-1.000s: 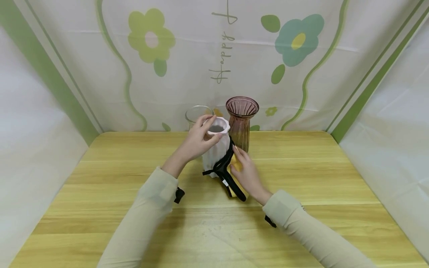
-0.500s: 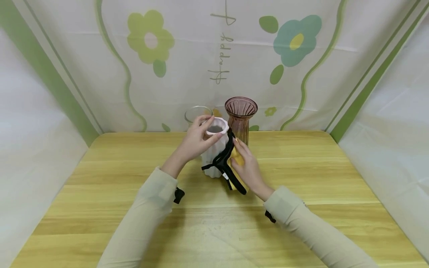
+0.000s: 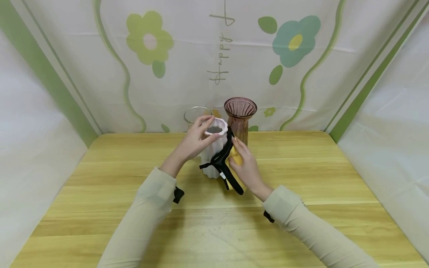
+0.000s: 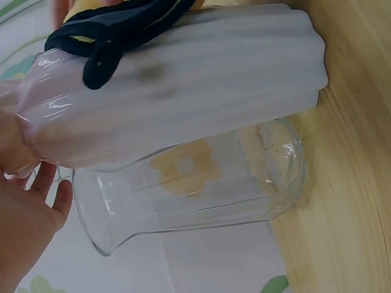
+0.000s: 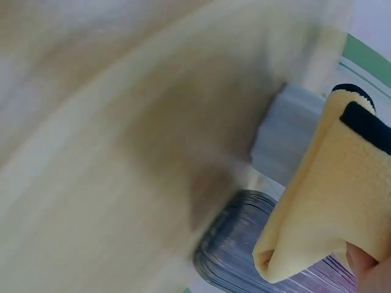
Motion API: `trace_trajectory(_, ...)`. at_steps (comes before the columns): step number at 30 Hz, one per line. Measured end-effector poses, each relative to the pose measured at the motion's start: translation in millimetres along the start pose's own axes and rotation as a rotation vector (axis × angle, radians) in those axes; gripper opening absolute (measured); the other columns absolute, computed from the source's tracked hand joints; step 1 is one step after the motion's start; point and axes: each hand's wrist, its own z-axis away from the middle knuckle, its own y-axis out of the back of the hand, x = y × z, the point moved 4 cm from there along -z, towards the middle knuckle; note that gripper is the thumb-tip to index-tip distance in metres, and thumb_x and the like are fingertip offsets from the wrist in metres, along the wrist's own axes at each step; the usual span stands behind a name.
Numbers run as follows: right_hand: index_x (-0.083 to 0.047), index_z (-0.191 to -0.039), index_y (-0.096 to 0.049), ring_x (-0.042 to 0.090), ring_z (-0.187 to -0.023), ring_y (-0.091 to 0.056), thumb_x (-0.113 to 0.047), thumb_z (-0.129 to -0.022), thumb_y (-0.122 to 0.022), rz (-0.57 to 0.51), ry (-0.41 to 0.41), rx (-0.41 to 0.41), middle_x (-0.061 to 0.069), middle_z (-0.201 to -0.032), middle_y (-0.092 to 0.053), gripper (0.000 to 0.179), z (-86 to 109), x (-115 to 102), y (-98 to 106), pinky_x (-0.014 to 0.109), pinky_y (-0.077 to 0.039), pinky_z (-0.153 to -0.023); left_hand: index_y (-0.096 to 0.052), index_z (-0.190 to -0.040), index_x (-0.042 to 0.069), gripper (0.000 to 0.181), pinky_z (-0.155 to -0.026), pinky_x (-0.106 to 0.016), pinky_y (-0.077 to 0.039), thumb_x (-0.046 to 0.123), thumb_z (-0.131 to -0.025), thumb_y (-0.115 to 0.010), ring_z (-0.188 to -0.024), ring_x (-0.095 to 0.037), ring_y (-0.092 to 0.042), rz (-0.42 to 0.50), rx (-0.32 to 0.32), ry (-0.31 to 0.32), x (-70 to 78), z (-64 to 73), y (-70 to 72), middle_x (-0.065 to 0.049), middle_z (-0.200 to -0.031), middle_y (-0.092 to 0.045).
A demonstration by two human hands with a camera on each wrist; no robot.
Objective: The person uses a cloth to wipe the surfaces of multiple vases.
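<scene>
A white fluted vase (image 3: 214, 147) stands upright on the table, its neck pinkish and glossy in the left wrist view. My left hand (image 3: 195, 139) grips its rim, thumb on the near side and fingers on the far side. In my right hand (image 3: 248, 167) is a folded cleaning cloth (image 5: 333, 189), yellow with a black edge. The cloth lies against the vase's right side, and its black-edged part (image 4: 116, 36) crosses the front of the vase. The palm side of the right hand is hidden by the cloth.
A clear glass vase (image 4: 183, 189) stands just behind and left of the white one. A purple ribbed glass vase (image 3: 240, 111) stands close behind the right hand. The wooden table (image 3: 134, 230) meets a flower-printed backdrop (image 3: 187, 56) at its far edge.
My right hand has slid the cloth a little upward along the vase's side. The left hand keeps its grip on the rim. The head view has shifted slightly.
</scene>
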Motion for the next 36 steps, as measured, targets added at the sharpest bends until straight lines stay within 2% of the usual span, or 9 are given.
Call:
trace_trajectory(7,-0.007,-0.146,-0.039,0.042,-0.129,-0.046,-0.003,-0.087,-0.063,0.039,-0.088,-0.085,0.021,-0.149,-0.039,0.063,11.1,15.3,-10.6,0.052,-0.044,-0.102,-0.025,-0.152,0.011,0.068,-0.095,-0.038,-0.051,0.036,-0.095,-0.053,-0.108,-0.026,-0.060,-0.017,0.019,-0.005,-0.4,-1.3,-1.0,-0.009,-0.156,-0.023)
trace_trajectory(9,-0.007,-0.146,-0.039,0.043,-0.129,-0.046,-0.004,-0.087,-0.063,0.069,-0.101,-0.108,0.021,-0.148,-0.039,0.063,14.3,19.7,-14.4,0.052,-0.045,-0.102,-0.026,-0.152,0.012,0.069,-0.096,-0.040,-0.050,0.037,-0.094,-0.054,-0.114,-0.027,-0.056,-0.021,0.031,-0.004,-0.5,-1.4,-0.5,-0.008,-0.156,-0.023)
trace_trajectory(14,-0.004,-0.145,-0.040,0.043,-0.126,-0.049,-0.003,-0.087,-0.065,0.108,-0.090,-0.121,0.024,-0.147,-0.040,0.063,19.1,23.7,-19.2,0.052,-0.047,-0.100,-0.027,-0.152,0.013,0.071,-0.095,-0.041,-0.051,0.038,-0.093,-0.057,-0.121,-0.029,-0.050,-0.010,0.040,0.013,-1.2,-2.1,-0.3,-0.008,-0.157,-0.019)
trace_trajectory(19,-0.005,-0.146,-0.039,0.043,-0.128,-0.047,-0.003,-0.087,-0.064,0.089,-0.093,-0.119,0.024,-0.148,-0.038,0.064,15.6,20.8,-16.2,0.053,-0.046,-0.100,-0.026,-0.152,0.012,0.073,-0.093,-0.040,-0.052,0.039,-0.093,-0.059,-0.123,-0.031,-0.046,-0.007,0.042,0.034,-0.7,-2.8,-0.3,-0.016,-0.155,-0.015)
trace_trajectory(24,-0.006,-0.147,-0.038,0.044,-0.131,-0.043,-0.003,-0.087,-0.063,0.043,-0.062,-0.086,0.024,-0.148,-0.037,0.065,6.5,10.3,-7.9,0.055,-0.043,-0.103,-0.027,-0.151,0.009,0.073,-0.092,-0.036,-0.053,0.038,-0.093,-0.060,-0.111,-0.027,-0.055,-0.030,0.053,0.025,0.8,-2.2,0.2,-0.017,-0.152,-0.021)
trace_trajectory(30,-0.002,-0.143,-0.041,0.043,-0.123,-0.051,0.001,-0.084,-0.065,0.047,0.046,-0.007,0.025,-0.145,-0.042,0.064,-3.0,-3.4,1.9,0.053,-0.047,-0.099,-0.028,-0.150,0.003,0.075,-0.096,-0.041,-0.051,0.037,-0.092,-0.061,-0.116,-0.031,-0.054,-0.095,0.070,-0.002,2.1,-0.8,2.5,-0.018,-0.151,-0.029)
trace_trajectory(36,-0.002,-0.143,-0.043,0.042,-0.126,-0.049,0.002,-0.083,-0.065,0.030,0.083,0.049,0.024,-0.143,-0.045,0.064,-7.3,-11.9,6.8,0.051,-0.044,-0.103,-0.027,-0.149,0.001,0.074,-0.098,-0.045,-0.048,0.038,-0.094,-0.059,-0.110,-0.031,-0.058,-0.094,0.041,-0.023,2.6,-0.5,4.6,-0.017,-0.152,-0.030)
